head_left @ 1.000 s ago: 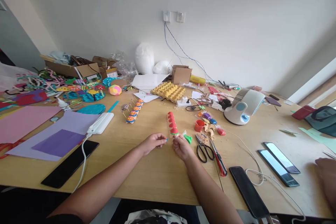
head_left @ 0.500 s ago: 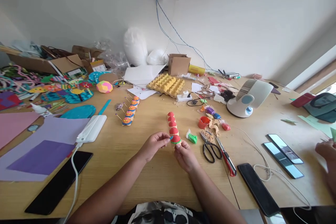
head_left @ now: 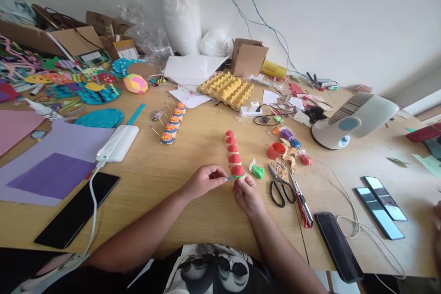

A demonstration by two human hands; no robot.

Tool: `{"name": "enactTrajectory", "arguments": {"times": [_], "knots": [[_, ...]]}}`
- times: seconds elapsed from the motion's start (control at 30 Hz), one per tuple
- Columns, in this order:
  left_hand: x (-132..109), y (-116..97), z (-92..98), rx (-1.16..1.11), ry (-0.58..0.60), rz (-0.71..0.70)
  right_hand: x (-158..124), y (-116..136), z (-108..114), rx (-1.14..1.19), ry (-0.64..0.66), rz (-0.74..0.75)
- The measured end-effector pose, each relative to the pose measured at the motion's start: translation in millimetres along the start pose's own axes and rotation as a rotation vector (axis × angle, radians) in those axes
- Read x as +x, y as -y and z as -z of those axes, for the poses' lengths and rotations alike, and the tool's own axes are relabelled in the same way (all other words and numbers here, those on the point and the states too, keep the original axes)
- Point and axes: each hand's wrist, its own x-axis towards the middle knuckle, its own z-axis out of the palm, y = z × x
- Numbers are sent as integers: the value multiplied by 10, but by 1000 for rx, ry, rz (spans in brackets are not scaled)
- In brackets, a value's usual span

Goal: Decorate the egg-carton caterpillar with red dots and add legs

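Note:
A strip of egg-carton cups with red domed tops (head_left: 233, 149) runs away from me on the table. Green edging goes round the base of its nearest dome. My right hand (head_left: 248, 194) is closed on that near end, thumb on top. Just left of the near dome, my left hand (head_left: 207, 180) pinches a small blue piece (head_left: 229, 178), its tip pointing at the green edge; most of it is hidden by the fingers, and I cannot tell whether it touches. A bag of green clay (head_left: 257, 171) lies right of the strip. Further left sits a finished-looking orange and blue egg-carton caterpillar (head_left: 174, 124) with pin antennae.
Black-handled scissors (head_left: 281, 190) and a red utility knife (head_left: 303, 206) lie at right, beside an orange lid (head_left: 276, 150). A white fan (head_left: 347, 124), phones (head_left: 339, 245), a power bank (head_left: 117, 144) and yellow egg trays (head_left: 225, 89) surround the work area.
My view has tilted down and shifted left. The left hand's blue piece has moved from the near dome's upper left side to lower, beside the green edge. My right hand keeps its hold.

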Motion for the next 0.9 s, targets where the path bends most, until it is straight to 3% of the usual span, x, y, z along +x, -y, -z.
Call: {"name": "enactTrajectory", "arguments": {"times": [0.17,0.5,0.77,0.9], "knots": [[-11,-53,29,26,11,-14,-14,11,-28,-24,-14,-4],[2,-145,96,145,-22,-198,-50,11,-78,-103,-5,16],[-24,-149,100,155,-56,-117,-57,-13,-100,-110,0,8],[-14,-157,128,204,-46,-169,-59,-13,-103,-123,-9,11]]}}
